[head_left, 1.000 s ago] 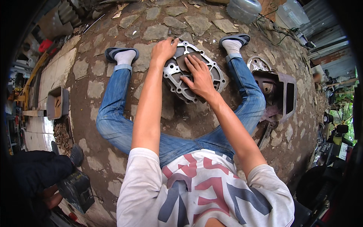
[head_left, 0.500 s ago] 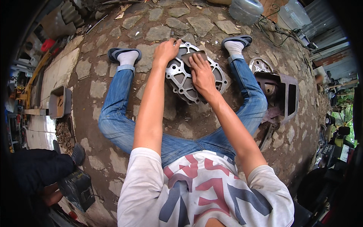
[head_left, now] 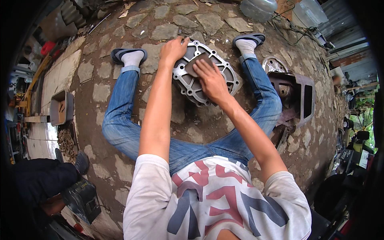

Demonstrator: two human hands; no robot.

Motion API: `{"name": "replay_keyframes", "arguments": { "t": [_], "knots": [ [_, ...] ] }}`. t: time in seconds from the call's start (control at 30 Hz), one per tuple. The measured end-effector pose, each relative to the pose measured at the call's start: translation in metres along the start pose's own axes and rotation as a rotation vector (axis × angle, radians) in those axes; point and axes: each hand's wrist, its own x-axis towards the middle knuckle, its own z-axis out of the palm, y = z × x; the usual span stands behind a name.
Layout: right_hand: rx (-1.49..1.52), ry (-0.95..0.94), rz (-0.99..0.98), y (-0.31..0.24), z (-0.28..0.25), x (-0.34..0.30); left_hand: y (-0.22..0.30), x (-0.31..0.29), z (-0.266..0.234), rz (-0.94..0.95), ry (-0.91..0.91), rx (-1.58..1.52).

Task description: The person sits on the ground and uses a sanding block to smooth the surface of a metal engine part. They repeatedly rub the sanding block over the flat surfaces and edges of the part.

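Between my legs a round, silvery metal gearbox cover (head_left: pixel 229 71) with ribs and bolt holes round its rim stands on the stone ground, its face turned up toward me. My left hand (head_left: pixel 173 50) is closed over the cover's far left edge, its fingertips partly hidden behind the rim. Under the fingers of my right hand (head_left: pixel 214 83) lies a brown piece of sandpaper (head_left: pixel 193 67), pressed flat against the cover's face left of its middle. Part of the cover is hidden beneath that hand and the sandpaper.
On the right lie a rusty metal housing (head_left: pixel 301 96) and a spoked metal disc (head_left: pixel 276 64). A rectangular tray (head_left: pixel 69 108) sits at the left, above a person's dark-clothed leg (head_left: pixel 48 174) and a black battery-like box (head_left: pixel 83 200). Clear plastic containers (head_left: pixel 259 10) stand far right.
My right hand has slid the sandpaper left and slightly toward me across the cover's face. My left hand keeps its hold on the edge. The whole view has shifted slightly.
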Motion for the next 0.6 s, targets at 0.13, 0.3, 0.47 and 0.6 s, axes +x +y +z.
{"name": "replay_keyframes", "arguments": {
  "t": [0.13,0.3,0.47,0.6],
  "knots": [
    [-0.027,-0.051,-0.025,-0.006,-0.006,-0.008,-0.003,-0.001,-0.001,-0.019,-0.016,0.016],
    [-0.043,-0.052,0.057,-0.014,-0.004,-0.024,-0.002,0.0,0.001,-0.008,0.0,-0.007],
    [-0.073,-0.027,0.068,0.01,-0.013,-0.033,-0.003,0.0,0.001,-0.002,-0.022,0.014],
    [-0.035,-0.015,0.136,-0.002,-0.008,-0.034,-0.003,0.001,0.001,-0.01,-0.016,-0.002]
  ]
}}
